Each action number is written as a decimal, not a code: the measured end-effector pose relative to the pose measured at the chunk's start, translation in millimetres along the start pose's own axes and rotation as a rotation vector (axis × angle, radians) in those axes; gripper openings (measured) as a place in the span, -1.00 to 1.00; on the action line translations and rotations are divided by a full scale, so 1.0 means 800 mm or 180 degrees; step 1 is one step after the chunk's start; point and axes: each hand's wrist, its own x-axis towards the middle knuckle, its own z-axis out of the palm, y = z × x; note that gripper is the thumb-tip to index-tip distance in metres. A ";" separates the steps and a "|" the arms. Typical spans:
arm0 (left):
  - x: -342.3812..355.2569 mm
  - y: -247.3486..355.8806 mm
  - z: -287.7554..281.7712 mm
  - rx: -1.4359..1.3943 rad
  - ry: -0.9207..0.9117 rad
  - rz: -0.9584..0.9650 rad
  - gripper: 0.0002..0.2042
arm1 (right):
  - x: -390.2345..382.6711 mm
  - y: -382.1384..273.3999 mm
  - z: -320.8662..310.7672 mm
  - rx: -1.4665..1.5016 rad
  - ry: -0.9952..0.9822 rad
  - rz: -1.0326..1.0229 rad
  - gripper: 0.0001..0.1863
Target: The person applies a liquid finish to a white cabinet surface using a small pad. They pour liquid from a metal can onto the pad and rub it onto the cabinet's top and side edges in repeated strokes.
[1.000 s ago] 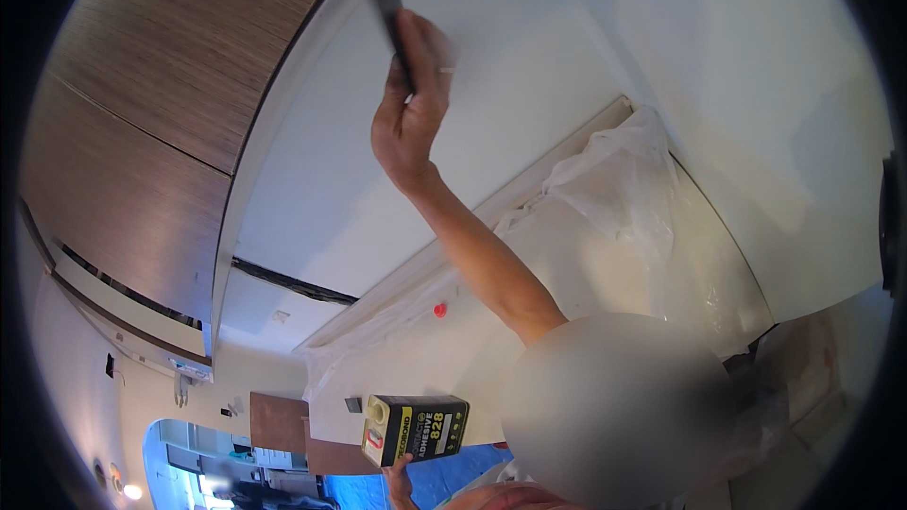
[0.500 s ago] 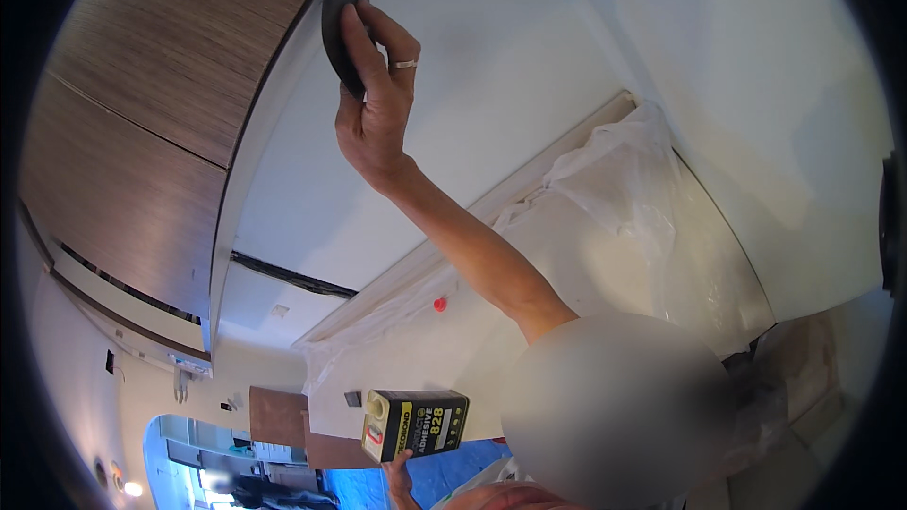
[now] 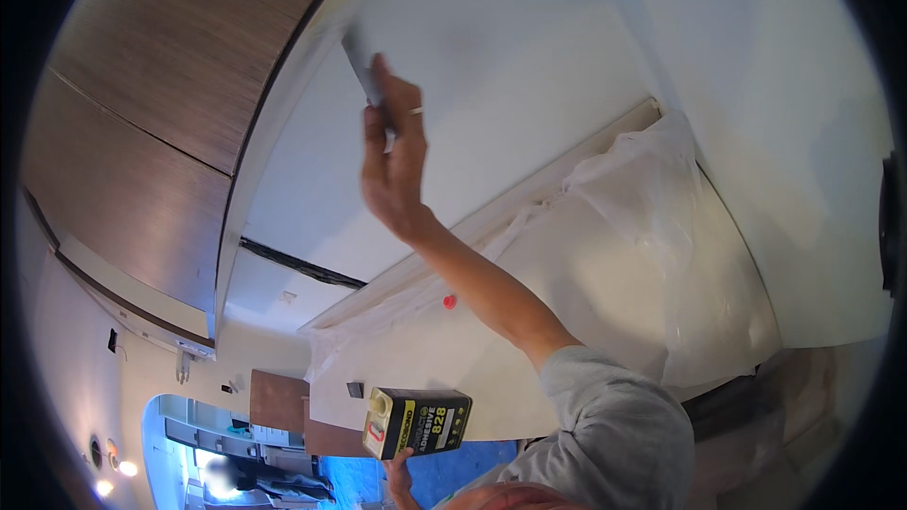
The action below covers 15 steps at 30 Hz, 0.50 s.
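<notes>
My right hand (image 3: 395,156), a ring on one finger, is raised in front of a pale wall panel (image 3: 491,66). It is closed on a dark, flat spreader (image 3: 361,66), now seen nearly edge-on and smeared by motion. The spreader's far end is near the panel's border below the wood-grain cabinets; whether it touches the panel I cannot tell. Low in the view, my left hand (image 3: 401,478) holds a rectangular glue can (image 3: 418,423), black and yellow with a pale cap. The can is tilted on its side in the picture, and part of my left hand is hidden behind it.
Wood-grain cabinets (image 3: 142,47) line the upper left. A pale surface (image 3: 548,321), partly under crumpled clear plastic sheeting (image 3: 647,170), bears a small red cap (image 3: 450,302) and a small dark block (image 3: 355,389). Blue floor covering (image 3: 354,482) and another person (image 3: 274,478) show at the lower left.
My right hand has drawn down and slightly right with the spreader, which has turned from broadside to nearly edge-on. The glue can stays in my left hand, almost unmoved.
</notes>
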 end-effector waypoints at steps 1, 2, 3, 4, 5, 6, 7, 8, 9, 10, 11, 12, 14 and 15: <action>-0.001 -0.001 0.000 -0.0012 0.0022 0.0006 -0.19 | 0.009 -0.002 -0.011 0.0237 -0.0140 0.0709 -0.71; -0.001 -0.001 0.000 -0.0044 0.0015 0.0043 -0.19 | 0.015 -0.007 -0.021 0.0516 -0.0184 0.1171 -0.76; -0.001 -0.001 0.001 -0.0027 0.0011 -0.0013 -0.18 | 0.026 -0.010 -0.028 0.0493 -0.0340 0.1126 -0.76; -0.001 0.000 0.001 -0.0039 -0.0017 -0.0035 -0.18 | 0.032 -0.017 -0.033 0.0696 -0.0444 0.1135 -0.76; -0.001 0.001 0.002 -0.0100 -0.0045 0.0004 -0.18 | 0.037 -0.025 -0.037 0.0873 -0.0554 0.1219 -0.76; -0.002 0.003 0.003 -0.0061 -0.0021 -0.0057 -0.17 | 0.041 -0.032 -0.039 0.1042 -0.0650 0.1179 -0.76; -0.002 0.004 0.004 -0.0065 0.0002 -0.0063 -0.16 | 0.040 -0.040 -0.038 0.1152 -0.0503 0.1322 -0.77; -0.003 0.006 0.005 -0.0082 -0.0062 -0.0046 -0.15 | 0.040 -0.047 -0.037 0.1044 -0.0527 0.1164 -0.77; -0.003 0.008 0.007 -0.0045 -0.0008 -0.0070 -0.14 | 0.038 -0.053 -0.035 0.0931 -0.0540 0.1012 -0.77; -0.004 0.010 0.008 -0.0025 -0.0036 -0.0067 -0.14 | 0.035 -0.057 -0.032 0.0818 -0.0551 0.0864 -0.77; -0.004 0.012 0.010 -0.0025 -0.0074 -0.0038 -0.14 | 0.031 -0.060 -0.028 0.0833 -0.0495 0.0688 -0.71; -0.004 0.013 0.011 -0.0011 -0.0074 -0.0048 -0.14 | 0.027 -0.061 -0.025 0.0574 -0.0434 0.0427 -0.68; -0.005 0.015 0.012 -0.0095 -0.0155 0.0062 -0.16 | 0.019 -0.060 -0.018 0.0088 -0.0362 -0.0063 -0.58; -0.005 0.015 0.012 -0.0047 -0.0102 0.0004 -0.16 | 0.015 -0.058 -0.014 0.0135 -0.0388 -0.0022 -0.52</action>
